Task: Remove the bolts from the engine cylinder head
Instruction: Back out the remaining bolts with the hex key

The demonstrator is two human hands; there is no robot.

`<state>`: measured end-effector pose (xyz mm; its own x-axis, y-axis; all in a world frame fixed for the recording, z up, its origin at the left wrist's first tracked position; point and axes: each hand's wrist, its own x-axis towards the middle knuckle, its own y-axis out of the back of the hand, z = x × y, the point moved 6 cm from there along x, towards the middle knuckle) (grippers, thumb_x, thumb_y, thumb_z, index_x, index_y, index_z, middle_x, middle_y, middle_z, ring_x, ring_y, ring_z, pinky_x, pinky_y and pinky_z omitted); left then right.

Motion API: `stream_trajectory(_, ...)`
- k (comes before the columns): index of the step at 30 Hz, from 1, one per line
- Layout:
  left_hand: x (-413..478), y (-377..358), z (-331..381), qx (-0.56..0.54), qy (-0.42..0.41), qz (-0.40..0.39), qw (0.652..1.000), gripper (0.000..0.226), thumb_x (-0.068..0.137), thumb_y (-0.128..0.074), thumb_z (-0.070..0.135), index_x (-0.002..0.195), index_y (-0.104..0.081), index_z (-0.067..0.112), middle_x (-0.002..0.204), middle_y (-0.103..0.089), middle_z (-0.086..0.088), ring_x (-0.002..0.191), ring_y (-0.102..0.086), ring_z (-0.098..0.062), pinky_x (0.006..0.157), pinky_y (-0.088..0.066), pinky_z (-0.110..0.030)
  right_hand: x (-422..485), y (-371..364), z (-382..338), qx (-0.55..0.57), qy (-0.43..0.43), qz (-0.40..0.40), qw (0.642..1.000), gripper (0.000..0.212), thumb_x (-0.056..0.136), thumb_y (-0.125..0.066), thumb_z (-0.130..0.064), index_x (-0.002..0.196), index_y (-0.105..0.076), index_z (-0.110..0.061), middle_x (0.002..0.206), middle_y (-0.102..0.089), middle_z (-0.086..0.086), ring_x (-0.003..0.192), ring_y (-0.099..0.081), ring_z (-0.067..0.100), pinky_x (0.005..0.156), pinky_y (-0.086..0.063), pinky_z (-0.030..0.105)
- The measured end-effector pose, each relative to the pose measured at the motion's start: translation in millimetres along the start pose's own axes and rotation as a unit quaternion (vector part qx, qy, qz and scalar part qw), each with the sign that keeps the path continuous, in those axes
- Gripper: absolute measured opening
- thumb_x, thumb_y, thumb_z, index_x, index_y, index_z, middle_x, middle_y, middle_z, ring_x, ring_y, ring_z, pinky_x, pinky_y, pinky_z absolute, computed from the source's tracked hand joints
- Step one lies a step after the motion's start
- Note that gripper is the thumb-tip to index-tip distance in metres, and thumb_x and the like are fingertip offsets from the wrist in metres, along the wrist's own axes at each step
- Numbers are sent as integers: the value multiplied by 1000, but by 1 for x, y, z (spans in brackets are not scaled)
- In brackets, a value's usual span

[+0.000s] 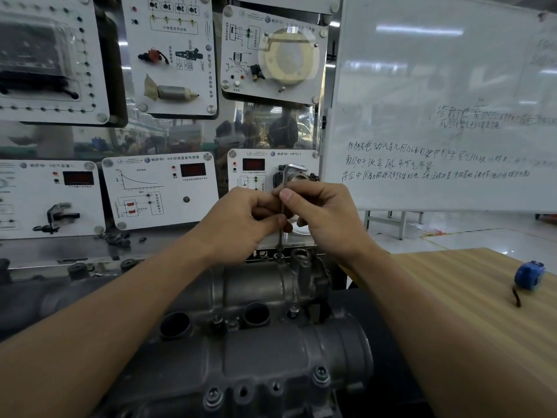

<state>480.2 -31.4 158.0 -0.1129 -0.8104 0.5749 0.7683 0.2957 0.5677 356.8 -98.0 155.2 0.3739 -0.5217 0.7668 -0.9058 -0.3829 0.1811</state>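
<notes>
Together, both hands are closed on one slim metal key. The left hand pinches its shaft lower down between thumb and curled fingers, and the right hand pinches the top, thumb pressed flat against it. The key stands nearly upright, its lower tip seated in a bolt at the far edge of the engine cylinder head, which lies directly below and between the forearms. Held at two heights like this, the tool probably stays square in the bolt while the upper fingers twirl it. Both wrists are raised, forearms converging from the lower corners. Other bolts sit in the near flange, so the job looks far from finished. To the right, a blue tape measure rests on the wooden worktop; a whiteboard stands behind.
</notes>
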Motion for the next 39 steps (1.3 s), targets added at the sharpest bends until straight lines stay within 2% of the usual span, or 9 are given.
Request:
stream_trajectory(7,2,4,-3,12,-6,57,998,8,85,-77,14,91,-73,12,73,-73,6,67,-67,0,64,-50,-10,0,1,0,4,13,42,999,11,80,-81,-21,86,-78,-12,76,-74,-1,74,-68,13,72,-55,26)
stream_trajectory(14,2,5,-4,25,2,72,997,22,82,-80,18,71,-61,18,55,-59,17,52,-52,3,53,-42,-9,0,-2,-1,-11,26,23,999,13,81,-80,-17,87,-77,-7,80,-76,3,77,-70,20,74,-57,28)
stream_trajectory(19,2,5,-5,19,1,75,997,26,81,-79,27,78,-65,6,66,-63,-6,57,-53,-7,56,-47,-22,-1,-4,-2,-23,25,-4,999,8,88,-73,-12,93,-77,-7,82,-74,-1,77,-67,10,73,-50,20)
stream_trajectory(23,2,4,-4,-14,9,58,998,10,87,-75,19,80,-68,19,65,-68,13,61,-61,3,60,-47,-9,0,-2,-2,-8,15,-2,1000,10,91,-68,-7,96,-75,-10,85,-73,-5,76,-64,-1,66,-46,11)
stream_trajectory(25,1,4,-2,-15,6,47,999,13,89,-72,13,83,-71,25,72,-73,18,70,-68,4,64,-48,-8,0,-2,-3,-10,14,-5,1000,12,92,-66,-4,97,-74,-11,88,-73,-6,77,-64,-2,66,-46,10)
stream_trajectory(28,2,2,-1,8,3,26,1000,16,92,-68,9,89,-76,22,82,-78,5,79,-73,-9,71,-56,-19,0,-2,-3,-7,7,-12,1000,14,94,-62,-1,99,-74,-7,87,-72,-6,75,-63,-5,65,-46,9)
stream_trajectory(30,2,1,-1,10,-1,18,1000,14,93,-67,9,92,-78,19,83,-78,4,82,-74,-8,75,-57,-18,0,-2,-3,-9,6,-10,1000,13,93,-63,-4,99,-75,-5,83,-71,-8,74,-63,-3,65,-46,10)
stream_trajectory(33,1,1,2,7,-19,18,1000,15,90,-71,10,92,-76,24,81,-77,15,79,-71,2,71,-50,-8,-1,-2,-4,-17,13,-6,1000,11,92,-68,-12,95,-77,-6,78,-71,-11,73,-63,0,65,-46,12)
stream_trajectory(39,1,5,0,20,-24,63,998,21,83,-78,14,75,-67,29,63,-67,22,59,-62,6,57,-44,-5,-2,-6,-3,-17,5,15,1000,5,85,-77,-20,85,-77,-14,76,-75,-3,76,-69,12,70,-53,22)
